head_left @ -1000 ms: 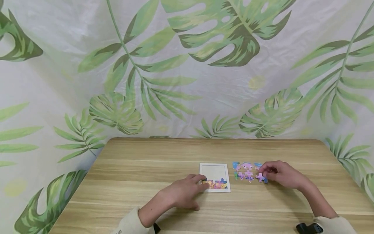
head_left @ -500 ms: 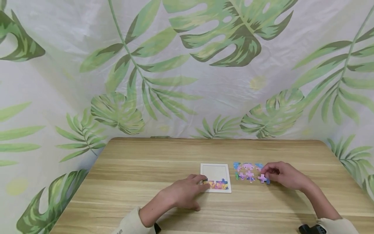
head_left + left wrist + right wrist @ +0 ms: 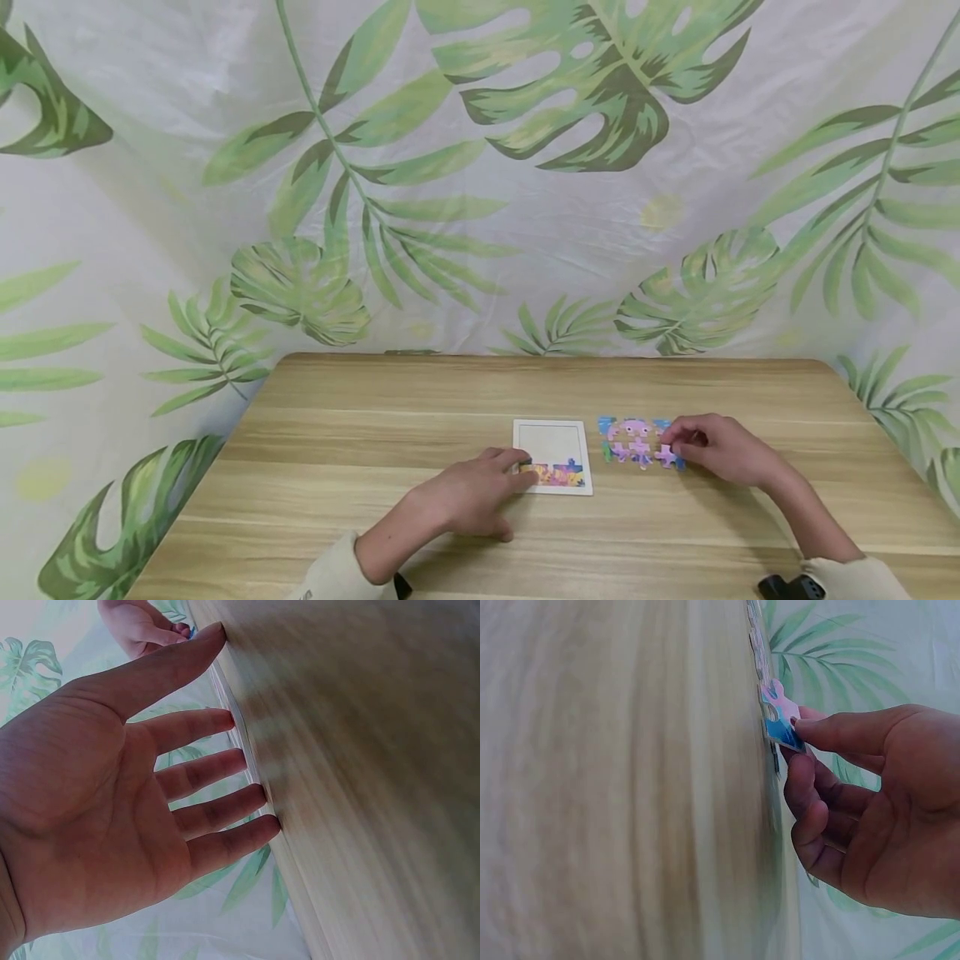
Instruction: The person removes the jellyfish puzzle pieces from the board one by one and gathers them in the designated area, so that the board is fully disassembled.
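My left hand (image 3: pixel 476 492) rests with fairly straight, spread fingers on the left edge of a white puzzle board (image 3: pixel 551 427). A strip of joined yellow, pink and blue puzzle pieces (image 3: pixel 561 475) lines the board's lower part; its left end is hidden by my fingers. In the right wrist view, my right hand (image 3: pixel 885 802) pinches a pink and blue puzzle piece (image 3: pixel 782 718) between thumb and fingers, tilted up off the table. Beside that hand in the head view lie several loose puzzle pieces (image 3: pixel 636 428) in two rows, pink with blue.
Under everything is a wood-grain table (image 3: pixel 375 400). A leaf-patterned cloth (image 3: pixel 465 250) hangs behind its far edge. Black straps or devices (image 3: pixel 791 587) sit at the wrists.
The piece pinched in my right hand shifts slightly toward me, then back up and left toward the other pieces. My left hand holds its place on the board.
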Demonstrator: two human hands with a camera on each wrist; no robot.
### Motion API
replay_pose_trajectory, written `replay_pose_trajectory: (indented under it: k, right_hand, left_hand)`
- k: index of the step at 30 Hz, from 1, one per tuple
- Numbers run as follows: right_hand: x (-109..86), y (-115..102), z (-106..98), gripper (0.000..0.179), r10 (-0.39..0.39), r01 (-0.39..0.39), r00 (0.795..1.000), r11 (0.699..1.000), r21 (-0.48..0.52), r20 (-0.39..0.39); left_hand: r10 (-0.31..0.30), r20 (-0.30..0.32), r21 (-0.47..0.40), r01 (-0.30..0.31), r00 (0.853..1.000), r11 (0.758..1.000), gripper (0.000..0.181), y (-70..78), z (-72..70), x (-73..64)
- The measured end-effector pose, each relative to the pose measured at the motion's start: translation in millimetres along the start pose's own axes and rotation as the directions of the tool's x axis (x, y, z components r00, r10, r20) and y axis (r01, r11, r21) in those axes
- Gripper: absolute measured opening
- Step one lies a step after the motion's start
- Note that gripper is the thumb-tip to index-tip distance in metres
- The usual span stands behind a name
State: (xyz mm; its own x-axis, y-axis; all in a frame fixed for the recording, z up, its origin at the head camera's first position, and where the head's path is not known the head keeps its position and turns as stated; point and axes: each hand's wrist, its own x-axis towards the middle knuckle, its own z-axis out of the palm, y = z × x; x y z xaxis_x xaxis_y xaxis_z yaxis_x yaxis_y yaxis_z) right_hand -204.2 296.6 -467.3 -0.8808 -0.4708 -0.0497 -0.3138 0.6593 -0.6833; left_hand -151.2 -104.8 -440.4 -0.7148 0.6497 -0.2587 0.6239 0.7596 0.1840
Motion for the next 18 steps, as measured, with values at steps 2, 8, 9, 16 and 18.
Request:
replay_pose_trajectory:
  k: [2,8,9,16,18]
  right_hand:
    - [0.0,-1.1,0.2,0.011,-0.003,0.002,1.000,1.000,-0.016,-0.010]
    - [-1.3,-3.9,-1.0,0.014,0.004,-0.005,1.000,0.999,-0.032,-0.012]
    - [-1.5,-3.9,-1.0,0.015,0.006,-0.006,1.000,0.999,-0.035,-0.010]
    - [-1.8,-2.9,0.1,0.019,0.016,-0.016,1.000,0.999,-0.039,0.007]
    - [-1.5,-3.1,0.4,0.019,0.015,-0.015,1.000,0.999,-0.040,0.003]
  left_hand:
    - [-0.002,0.000,0.001,0.002,1.000,1.000,0.074,0.4,-0.1,0.0]
    - [-0.003,-0.005,0.002,0.003,1.000,1.000,0.073,0.4,0.3,0.2]
    - [-0.002,-0.006,0.002,0.002,1.000,1.000,0.073,0.3,0.4,0.3]
    - [0.001,-0.010,0.007,-0.001,1.000,1.000,0.073,0.3,0.3,0.1]
    - [0.001,-0.011,0.009,-0.001,1.000,1.000,0.073,0.3,0.3,0.1]
